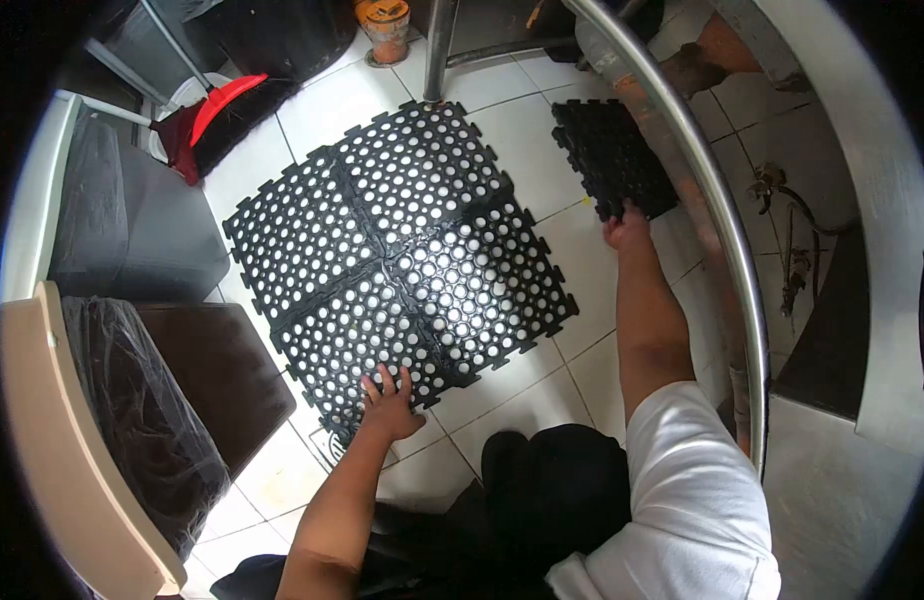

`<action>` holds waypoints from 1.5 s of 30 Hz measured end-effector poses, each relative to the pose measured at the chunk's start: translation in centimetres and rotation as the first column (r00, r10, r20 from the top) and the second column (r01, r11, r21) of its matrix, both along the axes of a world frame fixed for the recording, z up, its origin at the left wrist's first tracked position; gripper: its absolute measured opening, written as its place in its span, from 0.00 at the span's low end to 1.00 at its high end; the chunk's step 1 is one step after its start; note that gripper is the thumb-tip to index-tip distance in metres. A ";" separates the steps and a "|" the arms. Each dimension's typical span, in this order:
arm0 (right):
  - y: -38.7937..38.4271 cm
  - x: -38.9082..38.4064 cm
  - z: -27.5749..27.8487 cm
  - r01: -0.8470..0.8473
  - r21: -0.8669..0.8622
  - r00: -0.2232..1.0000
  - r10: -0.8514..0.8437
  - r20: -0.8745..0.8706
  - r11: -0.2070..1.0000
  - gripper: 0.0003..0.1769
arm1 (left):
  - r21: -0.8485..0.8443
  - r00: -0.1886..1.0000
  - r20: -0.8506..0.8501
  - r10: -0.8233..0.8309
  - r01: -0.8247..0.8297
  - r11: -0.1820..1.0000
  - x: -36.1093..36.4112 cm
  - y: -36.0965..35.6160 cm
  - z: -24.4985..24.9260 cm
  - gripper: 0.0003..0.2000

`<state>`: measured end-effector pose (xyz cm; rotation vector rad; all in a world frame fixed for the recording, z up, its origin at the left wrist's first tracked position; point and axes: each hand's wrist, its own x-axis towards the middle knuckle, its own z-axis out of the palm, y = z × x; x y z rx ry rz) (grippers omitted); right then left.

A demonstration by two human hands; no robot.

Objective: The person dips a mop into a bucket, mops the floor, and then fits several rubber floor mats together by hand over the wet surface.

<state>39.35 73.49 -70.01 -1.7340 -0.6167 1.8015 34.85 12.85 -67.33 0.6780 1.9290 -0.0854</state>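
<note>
Several black rubber mat tiles with round holes (387,250) lie joined by their toothed edges on the white tiled floor. My left hand (390,410) rests with fingers spread on the near edge of this joined mat. Off to the right, my right hand (629,228) has its fingers closed on the near edge of a separate black mat tile (617,155). That loose tile sits apart from the joined ones, partly under the curved metal rail. Part of its far side is hidden behind the rail.
A curved steel rail (707,170) runs along the right. At upper left stand a red dustpan (222,108) and a dark broom head (244,120). Bins line the left, one with a plastic liner (147,390). A floor drain (332,447) shows near the mat's lower corner. Hoses (807,230) hang right.
</note>
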 end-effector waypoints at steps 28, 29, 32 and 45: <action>-26.7 7.6 -0.9 -0.907 0.177 0.403 0.669 0.624 0.381 0.14 | 0.459 0.182 0.081 0.980 -0.880 0.125 -4.1 -8.8 -5.8 0.19; -26.8 7.2 0.3 -0.928 0.114 0.351 0.730 0.587 0.355 0.15 | 0.444 0.131 0.196 0.972 -0.895 0.031 -4.1 -8.6 -5.1 0.19; -28.2 6.7 -0.7 -0.962 0.076 0.249 0.725 0.642 0.264 0.18 | 0.496 0.185 0.272 0.944 -0.868 0.027 -3.6 -7.3 -4.0 0.15; -17.8 10.8 -3.9 -0.926 0.169 0.353 0.616 0.705 0.337 0.40 | 0.480 0.303 -0.123 0.945 -0.815 0.324 -5.3 5.6 -4.7 0.37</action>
